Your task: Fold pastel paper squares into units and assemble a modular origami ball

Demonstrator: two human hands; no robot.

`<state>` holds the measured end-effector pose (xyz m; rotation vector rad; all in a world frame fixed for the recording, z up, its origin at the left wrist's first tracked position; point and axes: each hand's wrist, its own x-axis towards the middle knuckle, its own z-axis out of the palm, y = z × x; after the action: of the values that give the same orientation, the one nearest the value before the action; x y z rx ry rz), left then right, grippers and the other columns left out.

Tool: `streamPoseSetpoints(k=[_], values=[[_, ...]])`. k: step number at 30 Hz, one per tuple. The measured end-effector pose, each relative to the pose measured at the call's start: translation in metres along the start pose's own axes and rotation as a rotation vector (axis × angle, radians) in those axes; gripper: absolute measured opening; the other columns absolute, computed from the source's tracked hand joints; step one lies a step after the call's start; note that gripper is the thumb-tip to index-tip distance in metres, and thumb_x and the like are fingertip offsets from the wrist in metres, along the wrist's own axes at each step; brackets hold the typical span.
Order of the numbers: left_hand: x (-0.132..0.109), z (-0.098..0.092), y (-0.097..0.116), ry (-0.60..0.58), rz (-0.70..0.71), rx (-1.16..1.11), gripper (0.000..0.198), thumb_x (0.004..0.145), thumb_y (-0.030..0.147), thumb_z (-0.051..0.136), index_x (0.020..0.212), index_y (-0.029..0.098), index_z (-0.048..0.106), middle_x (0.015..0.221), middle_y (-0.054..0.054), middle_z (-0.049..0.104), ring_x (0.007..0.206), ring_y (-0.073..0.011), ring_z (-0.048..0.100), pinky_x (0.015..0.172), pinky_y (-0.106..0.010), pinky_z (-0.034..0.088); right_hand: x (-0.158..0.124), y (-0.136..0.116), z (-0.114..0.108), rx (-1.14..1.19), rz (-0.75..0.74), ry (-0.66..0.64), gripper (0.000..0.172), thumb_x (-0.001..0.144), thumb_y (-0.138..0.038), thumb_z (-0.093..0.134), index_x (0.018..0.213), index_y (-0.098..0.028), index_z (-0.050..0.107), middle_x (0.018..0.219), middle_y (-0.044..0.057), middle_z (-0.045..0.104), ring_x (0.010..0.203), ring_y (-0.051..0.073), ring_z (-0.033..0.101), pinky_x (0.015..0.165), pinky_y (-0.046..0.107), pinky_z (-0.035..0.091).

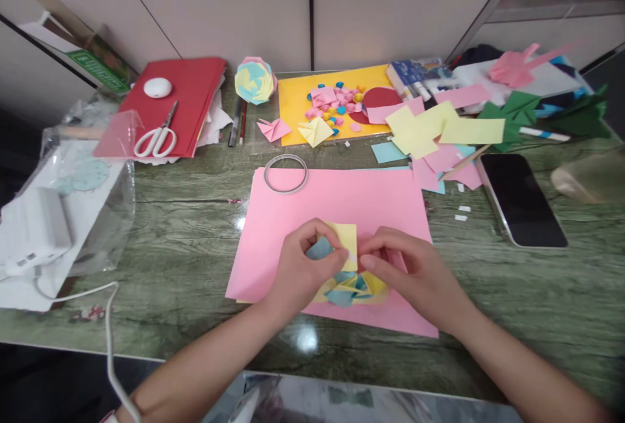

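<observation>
Left hand (303, 268), right hand (415, 276), pinching folded paper (346, 238)

No text, brand or number is legible. Two printed surfaces are visible but unreadable. Positions are given from the fingers of the left hand (300, 267) and right hand (415, 273), which pinch the yellow paper (346, 237).

(a) The green label (92, 62) on the cardboard box (58, 23), far up and to the left of the left fingers, has white print too small to read.

(b) The blue-and-white book cover (415, 75), far above the right fingers, has blurred print.
</observation>
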<state>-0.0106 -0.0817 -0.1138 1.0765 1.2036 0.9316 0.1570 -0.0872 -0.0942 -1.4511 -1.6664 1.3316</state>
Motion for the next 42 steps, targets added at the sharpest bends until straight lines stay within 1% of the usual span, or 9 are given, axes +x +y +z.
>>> streamPoseSetpoints(k=[4,9,14,20,24,28,32,37,42], values=[[0.000,0.002,0.002,0.007,-0.012,0.043,0.013,0.066,0.013,0.062,0.065,0.018,0.050,0.060,0.005,0.047,0.055,-0.0081,0.039,0.050,-0.019,0.032,0.000,0.001,0.004,0.052,0.031,-0.027,0.004,0.074,-0.020,0.061,0.070,-0.020,0.059,0.066,-0.002,0.052,0.064,0.012,0.047,0.058,0.025,0.039],[0.000,0.004,0.004,-0.002,0.001,0.080,0.014,0.065,0.012,0.062,0.065,0.017,0.049,0.059,0.006,0.046,0.053,-0.0072,0.037,0.048,-0.019,0.031,0.000,0.003,0.005,0.087,0.058,-0.043,0.014,0.076,-0.023,0.059,0.064,-0.020,0.052,0.064,-0.003,0.049,0.060,0.011,0.044,0.054,0.024,0.036],[0.001,0.003,-0.002,-0.114,-0.056,0.007,0.015,0.069,0.016,0.063,0.074,0.019,0.049,0.061,0.006,0.045,0.052,-0.0069,0.036,0.047,-0.019,0.030,-0.001,0.007,0.006,0.084,0.024,-0.040,0.020,0.078,-0.025,0.057,0.061,-0.019,0.049,0.065,-0.002,0.047,0.063,0.012,0.044,0.057,0.025,0.036],[0.003,-0.003,-0.007,-0.231,-0.059,-0.193,0.015,0.077,0.022,0.061,0.089,0.020,0.052,0.072,0.003,0.051,0.062,-0.0092,0.046,0.055,-0.020,0.037,0.002,0.009,0.001,0.047,-0.033,0.023,0.023,0.078,-0.019,0.056,0.059,-0.020,0.044,0.064,-0.004,0.044,0.063,0.012,0.043,0.058,0.025,0.034],[0.008,-0.006,-0.008,-0.231,0.016,-0.146,0.016,0.074,0.020,0.066,0.086,0.019,0.056,0.077,0.001,0.053,0.069,-0.0103,0.049,0.059,-0.020,0.039,0.002,0.009,-0.004,-0.025,-0.064,0.031,0.022,0.079,-0.024,0.057,0.061,-0.020,0.047,0.064,-0.003,0.046,0.065,0.013,0.045,0.060,0.027,0.034],[0.008,-0.006,-0.009,-0.253,0.071,-0.091,0.014,0.074,0.020,0.066,0.085,0.020,0.057,0.079,0.001,0.056,0.073,-0.0112,0.051,0.063,-0.021,0.042,0.003,0.010,-0.008,-0.087,-0.040,0.024,0.016,0.078,-0.028,0.060,0.067,-0.020,0.051,0.068,-0.002,0.049,0.068,0.014,0.046,0.061,0.028,0.035],[0.004,-0.004,-0.009,-0.250,0.142,0.044,0.009,0.077,0.018,0.063,0.085,0.020,0.060,0.081,0.000,0.060,0.076,-0.0114,0.055,0.067,-0.022,0.043,0.005,0.012,-0.006,-0.135,-0.018,0.017,0.021,0.081,-0.026,0.054,0.063,-0.020,0.047,0.065,-0.002,0.047,0.064,0.014,0.045,0.060,0.028,0.035],[0.000,-0.003,-0.005,-0.228,0.211,0.278,0.012,0.081,0.015,0.056,0.089,0.020,0.062,0.086,-0.002,0.064,0.082,-0.0144,0.058,0.070,-0.025,0.046,0.002,0.015,0.000,-0.269,-0.114,0.045,0.023,0.086,-0.024,0.047,0.065,-0.020,0.039,0.066,-0.002,0.044,0.064,0.014,0.043,0.059,0.027,0.033],[0.000,-0.003,-0.002,-0.224,0.258,0.340,0.008,0.080,0.016,0.056,0.085,0.020,0.061,0.083,-0.003,0.063,0.078,-0.0149,0.058,0.067,-0.025,0.046,0.002,0.017,-0.001,-0.198,-0.066,-0.010,0.024,0.086,-0.025,0.047,0.064,-0.020,0.040,0.064,-0.003,0.043,0.061,0.012,0.041,0.055,0.025,0.033]])
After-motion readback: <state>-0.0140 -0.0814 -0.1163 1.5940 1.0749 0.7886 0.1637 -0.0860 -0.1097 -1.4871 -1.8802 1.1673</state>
